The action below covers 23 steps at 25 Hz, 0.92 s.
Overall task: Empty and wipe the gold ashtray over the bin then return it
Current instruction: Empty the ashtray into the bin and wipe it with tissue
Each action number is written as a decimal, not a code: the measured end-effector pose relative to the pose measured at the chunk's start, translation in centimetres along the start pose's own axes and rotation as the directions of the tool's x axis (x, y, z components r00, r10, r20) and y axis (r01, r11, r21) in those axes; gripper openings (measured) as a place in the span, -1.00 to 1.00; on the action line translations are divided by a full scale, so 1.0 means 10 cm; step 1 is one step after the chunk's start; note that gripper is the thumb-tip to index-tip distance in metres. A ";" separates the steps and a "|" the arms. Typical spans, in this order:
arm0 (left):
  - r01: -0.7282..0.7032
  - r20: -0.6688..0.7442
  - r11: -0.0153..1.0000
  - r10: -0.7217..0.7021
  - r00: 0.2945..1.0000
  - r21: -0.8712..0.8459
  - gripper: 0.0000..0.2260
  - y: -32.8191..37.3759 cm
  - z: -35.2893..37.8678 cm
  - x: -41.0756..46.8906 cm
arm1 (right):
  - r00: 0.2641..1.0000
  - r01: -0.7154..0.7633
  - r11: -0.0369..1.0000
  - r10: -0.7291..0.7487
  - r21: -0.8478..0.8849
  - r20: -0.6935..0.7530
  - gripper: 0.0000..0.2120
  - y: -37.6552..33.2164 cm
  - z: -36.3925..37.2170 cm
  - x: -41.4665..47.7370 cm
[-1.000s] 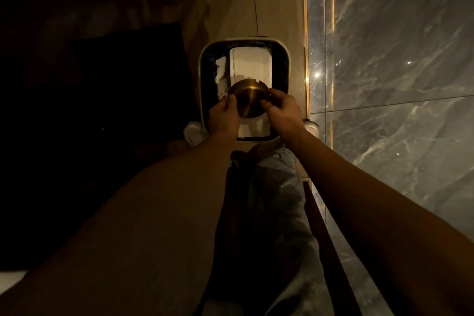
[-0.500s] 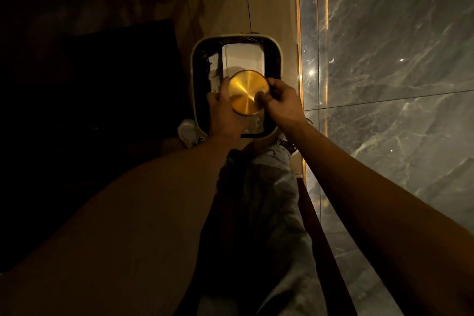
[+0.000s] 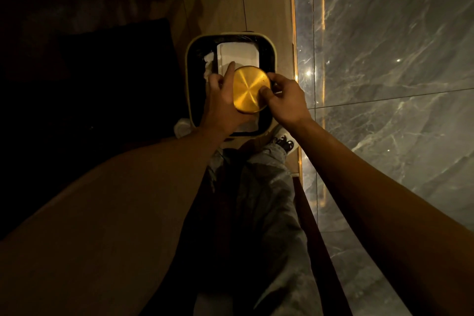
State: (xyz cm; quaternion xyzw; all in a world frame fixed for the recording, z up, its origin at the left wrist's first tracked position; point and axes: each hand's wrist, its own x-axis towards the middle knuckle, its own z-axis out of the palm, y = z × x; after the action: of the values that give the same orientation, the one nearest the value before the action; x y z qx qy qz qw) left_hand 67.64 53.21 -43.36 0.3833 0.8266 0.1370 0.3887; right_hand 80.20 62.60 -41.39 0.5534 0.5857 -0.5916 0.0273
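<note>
I hold the gold ashtray (image 3: pixel 251 89) over the open bin (image 3: pixel 190 100), its flat brushed face turned up toward me. My left hand (image 3: pixel 222 100) closes its grip on the left edge; my right hand (image 3: pixel 286 100) pinches the right edge, thumb on the face.

Both forearms are bare to the edge of the frame, with no sleeves, and the left hand (image 3: pixel 225 105) and right hand (image 3: pixel 287 100) are bare too. The legs are in loose, pale grey-blue trousers (image 3: pixel 266 187) with creased fabric. One light shoe with dark laces (image 3: pixel 283 137) shows below the cuff.
</note>
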 end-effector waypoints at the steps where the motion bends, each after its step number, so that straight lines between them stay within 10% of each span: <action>1: -0.020 -0.003 1.000 0.020 1.000 0.012 0.02 0.00 -0.01 0.00 | 1.000 0.000 1.000 0.000 -0.013 0.002 -0.68 0.02 0.00 0.01; 14: -0.094 0.064 0.992 0.099 0.993 -0.086 -0.02 0.00 -0.08 0.03 | 0.990 0.133 0.950 -0.115 -0.282 0.080 -0.51 0.08 -0.03 -0.07; 20: -0.043 -0.048 0.991 0.037 0.998 -0.128 -0.09 0.06 -0.08 0.08 | 0.825 0.530 0.703 -0.557 -0.474 0.096 -0.51 -0.21 -0.07 -0.07; 23: -0.077 -0.074 0.988 0.068 0.995 -0.136 -0.17 0.08 -0.09 0.10 | 0.803 0.586 0.594 -0.517 -0.552 0.297 -0.49 -0.07 -0.01 0.04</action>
State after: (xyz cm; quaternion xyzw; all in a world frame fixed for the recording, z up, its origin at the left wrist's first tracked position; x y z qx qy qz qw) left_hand 66.96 54.54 -42.91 0.3802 0.8137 0.2212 0.3801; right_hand 79.66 63.13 -41.15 0.2719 0.8856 -0.3728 0.0537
